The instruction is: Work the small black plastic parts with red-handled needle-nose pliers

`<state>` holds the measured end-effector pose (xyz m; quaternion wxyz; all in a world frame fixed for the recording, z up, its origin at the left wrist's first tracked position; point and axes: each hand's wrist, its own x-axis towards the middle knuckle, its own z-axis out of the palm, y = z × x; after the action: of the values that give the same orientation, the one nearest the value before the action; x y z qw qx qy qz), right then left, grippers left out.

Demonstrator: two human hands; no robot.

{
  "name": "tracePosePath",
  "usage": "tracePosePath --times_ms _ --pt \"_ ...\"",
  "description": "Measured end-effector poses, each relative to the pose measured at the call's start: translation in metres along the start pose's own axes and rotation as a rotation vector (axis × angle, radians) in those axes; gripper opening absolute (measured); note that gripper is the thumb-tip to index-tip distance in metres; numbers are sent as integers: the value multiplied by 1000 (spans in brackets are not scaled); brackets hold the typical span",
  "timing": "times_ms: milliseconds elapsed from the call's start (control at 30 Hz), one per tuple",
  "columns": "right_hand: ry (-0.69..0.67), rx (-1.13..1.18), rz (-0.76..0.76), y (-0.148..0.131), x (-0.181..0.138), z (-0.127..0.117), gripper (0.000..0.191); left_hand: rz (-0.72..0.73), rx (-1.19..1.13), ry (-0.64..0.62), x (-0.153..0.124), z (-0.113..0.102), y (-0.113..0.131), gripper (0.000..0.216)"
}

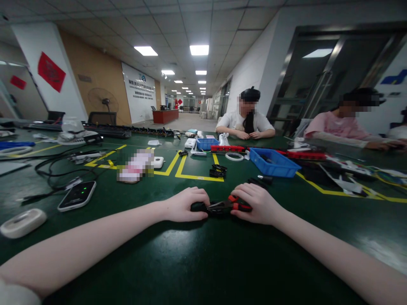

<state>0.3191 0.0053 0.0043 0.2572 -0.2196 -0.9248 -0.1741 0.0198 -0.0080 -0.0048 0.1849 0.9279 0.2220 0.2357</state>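
Note:
Low over the green table, my right hand [258, 204] is closed round the red-and-black handles of a pair of pliers [224, 206]. The pliers' jaws point left. My left hand [185, 204] pinches a small black piece [198, 206] between thumb and fingers, right at the jaw tips. Whether the jaws grip that piece, I cannot tell. Several similar black pieces [218, 170] lie beyond my hands, inside a yellow-taped outline. A black cylinder [265, 179] rests on the table just past my right hand.
A blue bin [273, 162] and a smaller blue tray [207, 144] stand farther back. To the left are a phone [135, 166], a black-and-white device [77, 195], a beige case [23, 223] and black cables [47, 169]. Two people [246, 120] [343, 123] sit across the table.

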Motion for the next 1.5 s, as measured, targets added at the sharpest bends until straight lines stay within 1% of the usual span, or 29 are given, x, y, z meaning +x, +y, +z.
tracePosePath --times_ms 300,533,800,900,1133,1500 --pt "-16 -7 22 -1 -3 0 33 8 -10 20 1 2 2 13" --pt "-32 -13 45 -2 -4 -2 34 -1 -3 23 1 4 3 18" --pt "-41 -10 38 -1 -5 -1 35 -8 -4 33 0 3 7 26" --pt "-42 -12 35 -1 -5 -1 35 8 -26 55 1 4 6 23" --pt "-29 -21 36 0 -6 -1 36 13 -51 63 1 5 6 17" --pt "50 -43 43 1 -8 0 38 2 -45 51 1 7 4 13"
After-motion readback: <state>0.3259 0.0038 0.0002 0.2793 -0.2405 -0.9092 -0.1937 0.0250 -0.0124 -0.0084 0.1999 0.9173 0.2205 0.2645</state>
